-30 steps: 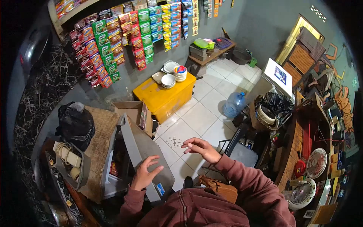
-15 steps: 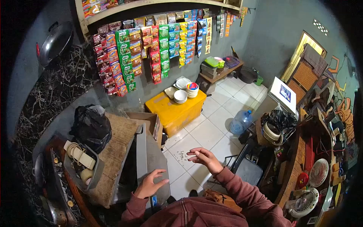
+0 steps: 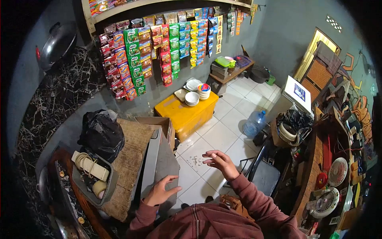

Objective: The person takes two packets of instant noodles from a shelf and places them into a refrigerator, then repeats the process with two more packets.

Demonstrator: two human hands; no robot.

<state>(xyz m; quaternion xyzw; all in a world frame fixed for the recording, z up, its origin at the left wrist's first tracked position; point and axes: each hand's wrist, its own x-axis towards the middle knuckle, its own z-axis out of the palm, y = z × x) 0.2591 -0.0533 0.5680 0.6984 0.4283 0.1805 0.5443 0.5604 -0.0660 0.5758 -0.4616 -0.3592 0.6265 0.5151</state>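
My left hand (image 3: 160, 192) is raised in front of my body with its fingers apart and nothing in it. Nearest to it stands a grey cabinet (image 3: 164, 161), whose side lies just behind the hand. My right hand (image 3: 222, 164) hovers over the tiled floor (image 3: 191, 181), fingers spread and holding nothing. Small dark bits (image 3: 195, 161) lie scattered on the tiles beyond that hand. A black chair (image 3: 264, 174) stands to the right of my right forearm.
A yellow box (image 3: 185, 119) bears stacked bowls (image 3: 191, 98) by the wall, below hanging sachet strips (image 3: 135, 63). A blue water jug (image 3: 254, 124) stands on the floor. On the left are a black plastic bag (image 3: 101, 133) and a grey tub (image 3: 112, 187); fans (image 3: 325, 203) sit at right.
The view has shifted slightly, so the room sits a little differently in the frame. Both hands stay raised, open and without anything in them.
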